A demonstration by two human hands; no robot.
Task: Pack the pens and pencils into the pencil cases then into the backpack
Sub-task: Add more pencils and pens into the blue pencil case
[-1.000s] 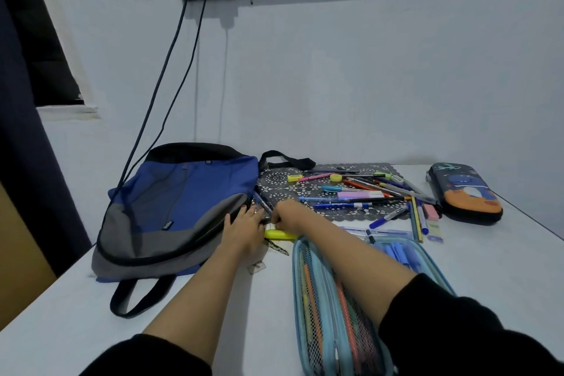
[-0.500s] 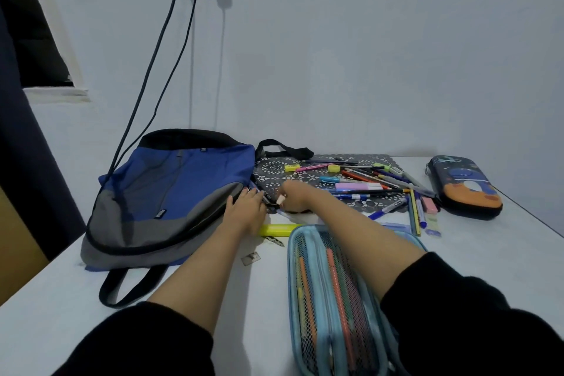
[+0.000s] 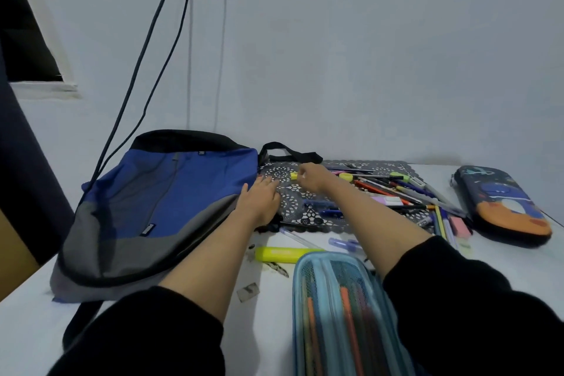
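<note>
A blue and grey backpack (image 3: 158,210) lies flat on the left of the white table. My left hand (image 3: 259,200) rests with straight fingers on its right edge. My right hand (image 3: 309,176) reaches over the black patterned mat (image 3: 293,210) and pinches the yellow cap of a pen (image 3: 294,175). Several pens and pencils (image 3: 393,192) lie scattered on the mat to the right. A light blue mesh pencil case (image 3: 338,314) with pencils inside lies near me under my right forearm. A dark pencil case (image 3: 503,204) with an orange patch lies at the far right.
A yellow highlighter (image 3: 283,254) and a clear pen (image 3: 297,238) lie on the table (image 3: 274,314) between mat and mesh case. Two cables (image 3: 146,76) hang down the wall behind the backpack. A small scrap (image 3: 247,292) lies near my left forearm.
My right hand moved away from me, from the mat's near edge to its far side, and now pinches a yellow-capped pen. My left hand slid slightly forward along the backpack's edge.
</note>
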